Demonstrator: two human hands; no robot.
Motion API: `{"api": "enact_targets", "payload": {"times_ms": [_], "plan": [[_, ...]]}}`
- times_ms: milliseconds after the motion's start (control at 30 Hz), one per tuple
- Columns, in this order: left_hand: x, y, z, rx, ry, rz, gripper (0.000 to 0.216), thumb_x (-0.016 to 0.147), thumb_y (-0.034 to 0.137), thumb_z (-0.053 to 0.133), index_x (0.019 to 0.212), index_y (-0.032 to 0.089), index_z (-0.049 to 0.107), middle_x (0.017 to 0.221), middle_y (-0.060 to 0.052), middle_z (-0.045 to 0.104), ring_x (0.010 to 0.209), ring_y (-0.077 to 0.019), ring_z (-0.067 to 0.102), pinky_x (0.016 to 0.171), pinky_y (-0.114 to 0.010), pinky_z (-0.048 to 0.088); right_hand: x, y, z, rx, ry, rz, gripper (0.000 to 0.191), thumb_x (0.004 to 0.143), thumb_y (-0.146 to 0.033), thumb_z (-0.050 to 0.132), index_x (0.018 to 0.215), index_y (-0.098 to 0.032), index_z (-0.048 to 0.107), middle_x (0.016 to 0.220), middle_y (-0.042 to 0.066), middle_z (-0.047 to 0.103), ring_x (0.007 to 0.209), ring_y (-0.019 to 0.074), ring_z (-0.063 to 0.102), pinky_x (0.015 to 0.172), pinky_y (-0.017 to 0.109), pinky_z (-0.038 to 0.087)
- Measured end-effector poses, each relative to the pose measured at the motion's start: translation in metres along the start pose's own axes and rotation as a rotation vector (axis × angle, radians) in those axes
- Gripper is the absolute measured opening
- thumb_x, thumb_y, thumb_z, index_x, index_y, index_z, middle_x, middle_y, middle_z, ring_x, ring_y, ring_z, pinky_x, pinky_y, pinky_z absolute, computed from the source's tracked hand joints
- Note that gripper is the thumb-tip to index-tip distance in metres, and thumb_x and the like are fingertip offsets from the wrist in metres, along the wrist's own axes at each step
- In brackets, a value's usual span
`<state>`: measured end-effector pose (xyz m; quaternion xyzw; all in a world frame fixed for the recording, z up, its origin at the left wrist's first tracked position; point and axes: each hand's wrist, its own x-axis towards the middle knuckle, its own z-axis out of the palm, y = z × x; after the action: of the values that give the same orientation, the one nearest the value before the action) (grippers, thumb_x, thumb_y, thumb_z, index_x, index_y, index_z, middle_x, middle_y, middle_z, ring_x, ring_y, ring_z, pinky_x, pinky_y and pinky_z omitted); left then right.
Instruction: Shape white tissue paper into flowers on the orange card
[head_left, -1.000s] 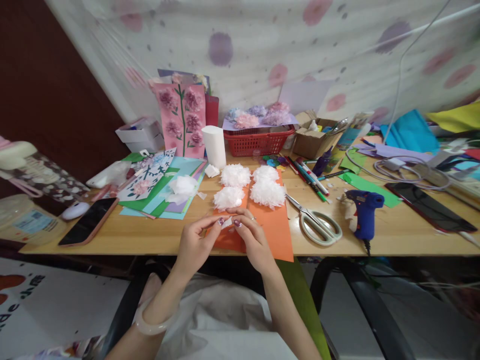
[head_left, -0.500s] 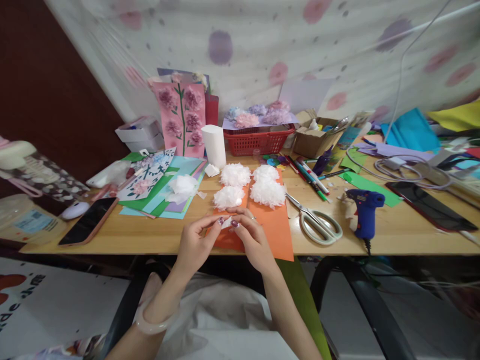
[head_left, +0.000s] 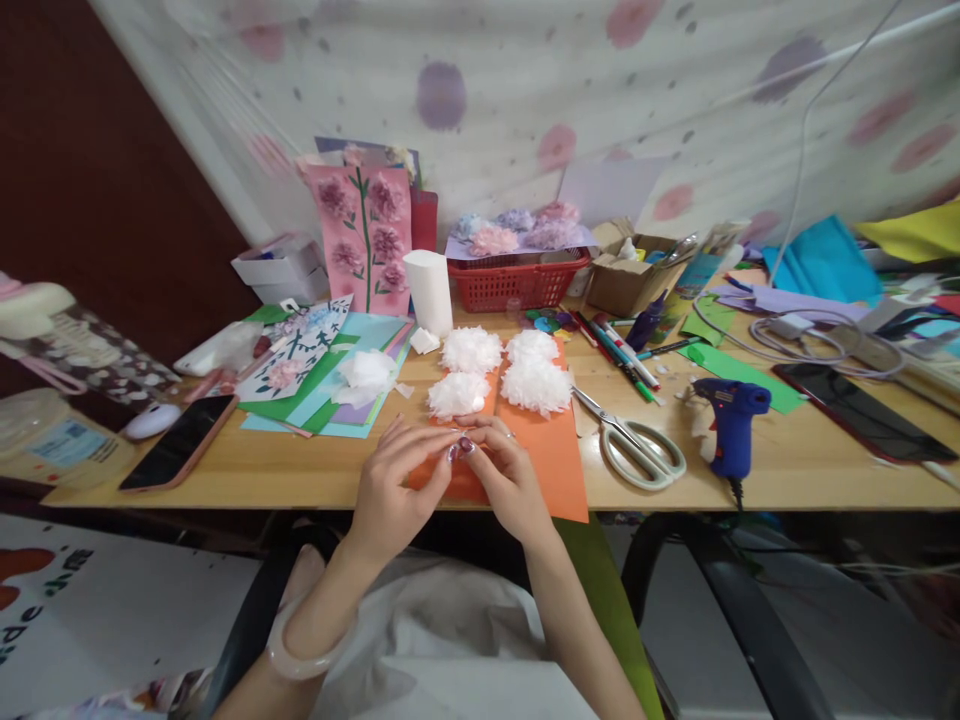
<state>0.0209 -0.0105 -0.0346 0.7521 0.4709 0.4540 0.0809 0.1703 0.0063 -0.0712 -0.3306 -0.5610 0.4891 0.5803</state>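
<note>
My left hand (head_left: 395, 480) and my right hand (head_left: 504, 475) meet over an orange sheet of paper (head_left: 551, 475) at the table's near edge. Their thumbs and fingertips are pinched together on a small piece of white tissue paper, almost wholly hidden by the fingers. Just beyond the fingers sits a fluffy white paper flower (head_left: 457, 394), with several like it in two rows on the orange paper. To the left, loose white tissue pieces (head_left: 365, 374) lie on a stack of coloured paper (head_left: 305, 408).
Scissors (head_left: 637, 445) and a blue glue gun (head_left: 733, 425) lie on the right, with markers (head_left: 622, 352) behind. A white paper roll (head_left: 429, 292) stands near a red basket (head_left: 517, 285). Phones lie at left (head_left: 180, 440) and right (head_left: 862, 410).
The fingertips have closed in, and the white tissue piece that showed between the thumbs is now nearly covered. My left fingers have stretched forward over it. Other things stay put.
</note>
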Motion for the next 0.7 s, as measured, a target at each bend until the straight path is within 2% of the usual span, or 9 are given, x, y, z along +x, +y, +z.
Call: {"api": "enact_targets", "payload": {"times_ms": [200,467,700], "plan": [[-0.0028,-0.0057,0.0036,-0.073,0.031,-0.053,0.023,0.088,0.018,0.058,0.096,0.021,0.079,0.099,-0.006,0.080,0.093,-0.0207,0.075,0.105,-0.040,0.050,-0.0004,-0.0021,-0.0032,-0.005,-0.068,-0.042,0.026,0.096,-0.043,0.057,0.092,-0.026,0.075,0.118,0.008,0.063,0.121,0.0230,0.057,0.108,0.041,0.041],[-0.0009,-0.0029,0.0035,-0.193,0.047,-0.174,0.020,0.085,0.020,0.060,0.090,0.022,0.080,0.096,-0.005,0.081,0.095,-0.0223,0.075,0.099,-0.038,0.055,-0.0007,-0.0028,-0.0028,0.037,-0.069,-0.012,0.022,0.094,-0.041,0.060,0.092,-0.026,0.076,0.120,0.008,0.061,0.123,0.0228,0.056,0.108,0.041,0.042],[-0.0011,-0.0015,0.0049,-0.199,0.030,-0.172,0.019,0.083,0.019,0.063,0.092,0.021,0.079,0.099,-0.006,0.081,0.096,-0.0225,0.075,0.099,-0.038,0.056,-0.0006,-0.0011,-0.0020,0.002,-0.037,-0.016,0.019,0.093,-0.038,0.062,0.088,-0.025,0.074,0.118,0.009,0.061,0.121,0.0229,0.057,0.105,0.040,0.044]]}}
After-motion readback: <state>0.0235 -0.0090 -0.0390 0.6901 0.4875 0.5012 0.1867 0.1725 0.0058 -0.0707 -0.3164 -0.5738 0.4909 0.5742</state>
